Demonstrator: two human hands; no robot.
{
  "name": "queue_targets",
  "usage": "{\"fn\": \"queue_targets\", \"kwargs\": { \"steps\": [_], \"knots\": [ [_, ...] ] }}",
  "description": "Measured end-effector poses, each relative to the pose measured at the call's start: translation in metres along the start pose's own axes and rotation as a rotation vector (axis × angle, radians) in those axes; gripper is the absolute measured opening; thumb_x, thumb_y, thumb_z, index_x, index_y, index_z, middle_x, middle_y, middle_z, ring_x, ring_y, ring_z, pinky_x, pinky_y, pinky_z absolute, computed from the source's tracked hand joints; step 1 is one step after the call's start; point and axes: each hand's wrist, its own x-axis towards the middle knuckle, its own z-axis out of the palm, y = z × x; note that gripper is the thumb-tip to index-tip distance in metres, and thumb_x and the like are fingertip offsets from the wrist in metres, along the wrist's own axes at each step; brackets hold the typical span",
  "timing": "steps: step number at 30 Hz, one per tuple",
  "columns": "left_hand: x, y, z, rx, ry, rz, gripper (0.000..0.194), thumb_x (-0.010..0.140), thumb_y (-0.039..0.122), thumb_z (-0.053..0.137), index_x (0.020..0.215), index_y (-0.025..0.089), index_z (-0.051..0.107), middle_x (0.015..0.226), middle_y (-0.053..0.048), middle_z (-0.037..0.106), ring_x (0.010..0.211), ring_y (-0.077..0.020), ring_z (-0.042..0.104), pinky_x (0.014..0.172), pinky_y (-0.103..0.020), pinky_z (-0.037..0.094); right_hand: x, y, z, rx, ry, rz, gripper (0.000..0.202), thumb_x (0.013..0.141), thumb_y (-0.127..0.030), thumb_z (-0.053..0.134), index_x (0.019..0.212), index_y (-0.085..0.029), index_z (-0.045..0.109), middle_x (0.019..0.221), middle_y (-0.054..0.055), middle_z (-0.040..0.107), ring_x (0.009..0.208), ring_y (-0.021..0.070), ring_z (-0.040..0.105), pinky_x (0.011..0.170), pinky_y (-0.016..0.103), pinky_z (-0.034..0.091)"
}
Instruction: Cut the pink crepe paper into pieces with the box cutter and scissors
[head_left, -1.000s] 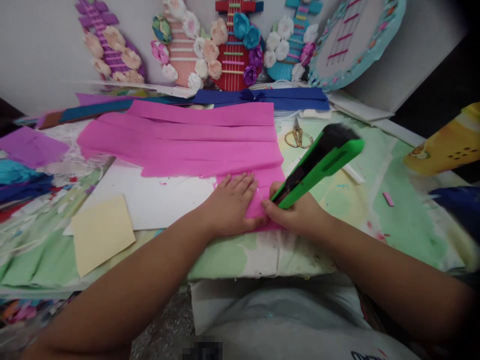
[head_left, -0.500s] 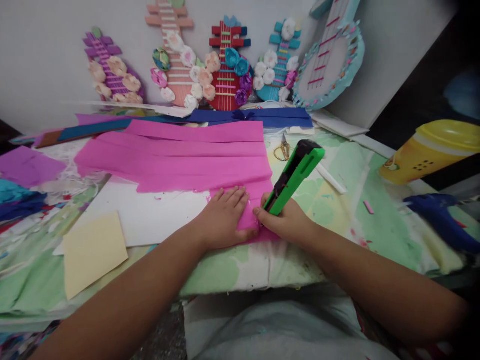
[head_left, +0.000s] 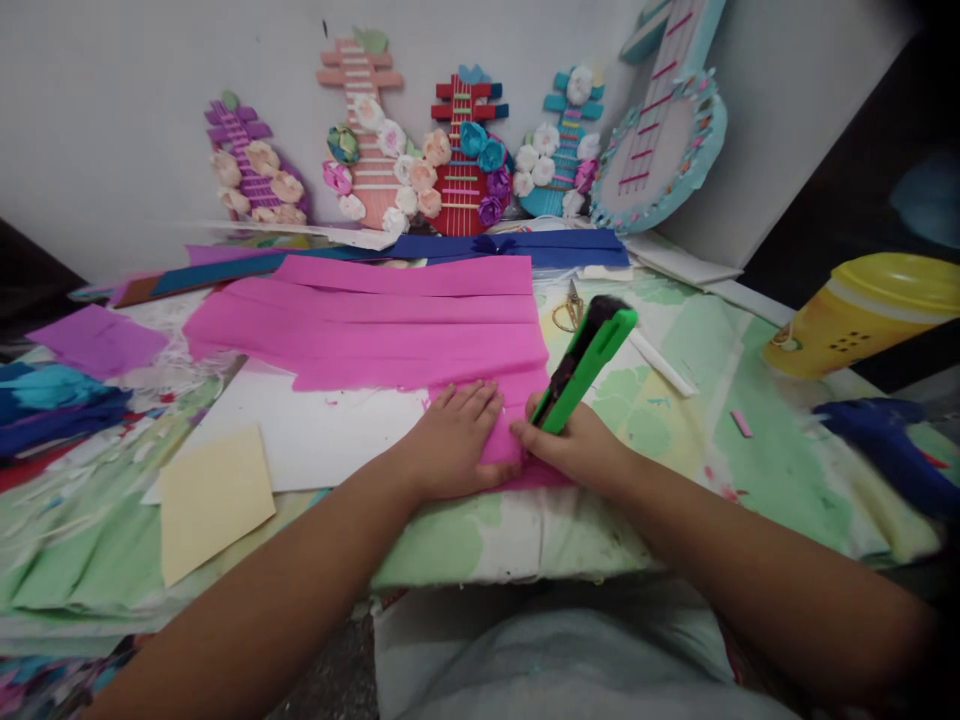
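Observation:
My left hand (head_left: pixel 459 440) lies flat on a bright pink crepe-paper sheet (head_left: pixel 390 345), fingers stretched out and pointing away from me. Wrapped round a green and black utility knife (head_left: pixel 581 370), my right hand (head_left: pixel 576 440) rests just right of the left thumb at the sheet's near end. The knife leans up and to the right; its tip is hidden by my fingers and the paper. Under the pink sheet a white board (head_left: pixel 337 440) shows, and a pale yellow paper square (head_left: pixel 217 500) overlaps its left corner.
Several flower-covered toy guitars (head_left: pixel 463 160) lean on the wall behind. Small gold scissors (head_left: pixel 568 308) and a white strip (head_left: pixel 664 362) lie beyond my right hand. A yellow cup (head_left: pixel 862 320) and a blue glue gun (head_left: pixel 885 440) are at the right. Purple paper (head_left: pixel 97 340) lies left.
The camera view has shifted slightly, so the scene sits lower and further right. The knife's upper end has tipped a little; both hands stay nearly in place on the pink sheet.

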Motion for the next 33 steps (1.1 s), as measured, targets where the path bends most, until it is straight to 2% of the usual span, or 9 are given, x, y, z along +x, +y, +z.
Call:
{"fn": "queue_targets", "kwargs": {
  "steps": [4, 10, 17, 21, 25, 28, 30, 33],
  "knots": [
    [0.0, 0.0, 0.0, 0.002, 0.001, -0.004, 0.079, 0.075, 0.064, 0.027, 0.131, 0.008, 0.026, 0.138, -0.015, 0.022, 0.126, -0.0277, 0.018, 0.101, -0.041, 0.012, 0.002, 0.004, -0.001, 0.096, 0.086, 0.059, 0.032, 0.074, -0.046, 0.043, 0.06, -0.018, 0.043, 0.05, -0.004, 0.041, 0.048, 0.009, 0.04, 0.047, 0.023, 0.032],
    [-0.001, 0.001, -0.001, -0.002, -0.005, -0.001, 0.079, 0.074, 0.064, 0.027, 0.13, 0.009, 0.027, 0.138, -0.015, 0.022, 0.126, -0.0276, 0.017, 0.102, -0.041, 0.011, 0.003, 0.004, 0.002, 0.002, 0.047, -0.011, 0.031, 0.075, -0.045, 0.043, 0.06, -0.018, 0.044, 0.054, -0.002, 0.045, 0.055, 0.0108, 0.044, 0.054, 0.024, 0.034],
    [0.0, 0.0, -0.001, -0.027, -0.01, 0.001, 0.082, 0.075, 0.064, 0.027, 0.132, 0.006, 0.023, 0.139, -0.016, 0.019, 0.127, -0.0273, 0.016, 0.102, -0.042, 0.012, 0.001, 0.001, 0.002, -0.108, 0.017, -0.032, 0.032, 0.072, -0.044, 0.046, 0.056, -0.018, 0.039, 0.049, -0.004, 0.039, 0.051, 0.0095, 0.039, 0.052, 0.024, 0.031],
    [-0.001, -0.001, -0.002, -0.037, 0.004, 0.004, 0.08, 0.074, 0.063, 0.031, 0.131, 0.007, 0.027, 0.138, -0.016, 0.022, 0.126, -0.0284, 0.018, 0.102, -0.042, 0.013, 0.003, 0.003, 0.001, 0.043, 0.039, 0.015, 0.032, 0.072, -0.047, 0.047, 0.061, -0.018, 0.044, 0.053, -0.004, 0.044, 0.052, 0.0097, 0.042, 0.053, 0.024, 0.035],
    [-0.001, -0.002, -0.007, -0.067, 0.059, 0.021, 0.075, 0.075, 0.06, 0.034, 0.129, 0.008, 0.031, 0.136, -0.016, 0.028, 0.123, -0.0281, 0.025, 0.1, -0.04, 0.02, 0.005, 0.01, 0.0, 0.316, 0.194, 0.219, 0.036, 0.07, -0.053, 0.046, 0.063, -0.018, 0.046, 0.05, -0.004, 0.044, 0.044, 0.0087, 0.041, 0.045, 0.023, 0.033],
    [-0.002, -0.005, -0.012, -0.081, 0.199, -0.087, 0.064, 0.078, 0.054, 0.038, 0.122, 0.008, 0.041, 0.125, -0.016, 0.044, 0.114, -0.027, 0.04, 0.094, -0.038, 0.03, 0.006, 0.012, -0.006, 0.482, 0.322, 0.246, 0.035, 0.068, -0.052, 0.049, 0.063, -0.018, 0.046, 0.05, -0.005, 0.044, 0.042, 0.0077, 0.039, 0.041, 0.021, 0.031],
    [-0.002, -0.01, -0.015, -0.079, 0.284, -0.212, 0.052, 0.08, 0.048, 0.037, 0.114, 0.009, 0.048, 0.111, -0.014, 0.055, 0.102, -0.0253, 0.049, 0.087, -0.037, 0.037, 0.004, 0.011, -0.013, 0.511, 0.312, 0.201, 0.032, 0.068, -0.049, 0.05, 0.062, -0.018, 0.044, 0.049, -0.005, 0.042, 0.042, 0.0072, 0.038, 0.04, 0.021, 0.029],
    [-0.002, -0.02, -0.017, -0.066, 0.357, -0.352, 0.046, 0.082, 0.045, 0.036, 0.108, 0.011, 0.053, 0.101, -0.011, 0.059, 0.094, -0.0237, 0.053, 0.082, -0.036, 0.041, 0.001, 0.007, -0.024, 0.425, 0.252, 0.164, 0.031, 0.069, -0.045, 0.05, 0.057, -0.018, 0.041, 0.046, -0.006, 0.038, 0.04, 0.0068, 0.037, 0.04, 0.021, 0.027]
  ]
}}
